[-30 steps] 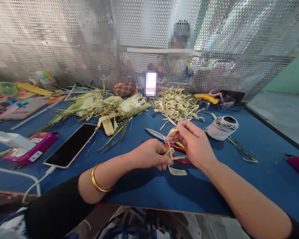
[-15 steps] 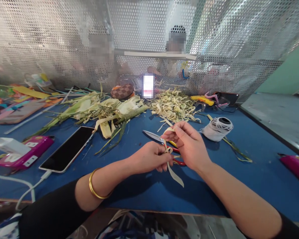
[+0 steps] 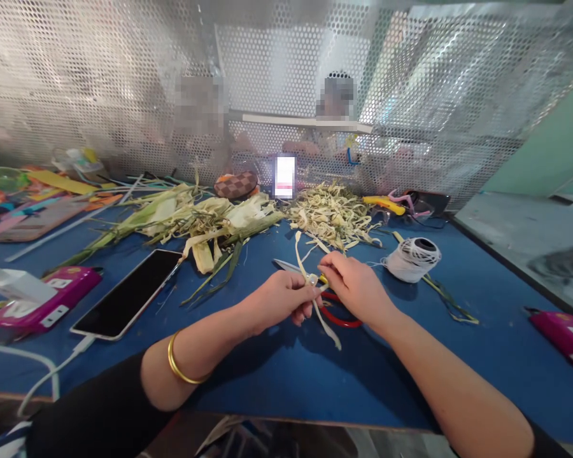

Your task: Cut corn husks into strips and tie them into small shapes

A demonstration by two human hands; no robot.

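Note:
My left hand pinches a pale corn husk strip between thumb and fingers. One end stands up above the fingers, the other hangs down, and a small loop or knot shows at the pinch. On the right, my right hand is closed near that knot, its fingertips gripping a part of the strip that they mostly hide. Scissors with a red handle lie on the blue table beneath both hands, the blade pointing left. Just behind my hands spreads a heap of thin curled husk strips.
Whole corn husks lie back left, near a black-screened phone on its cable and a purple power strip. A white thread spool stands right. A perforated metal screen closes the back, with people visible beyond it.
My right hand has turned palm-down and come lower, toward the knot. The strip's upper end now sticks up free above my left hand. The view has tilted slightly upward.

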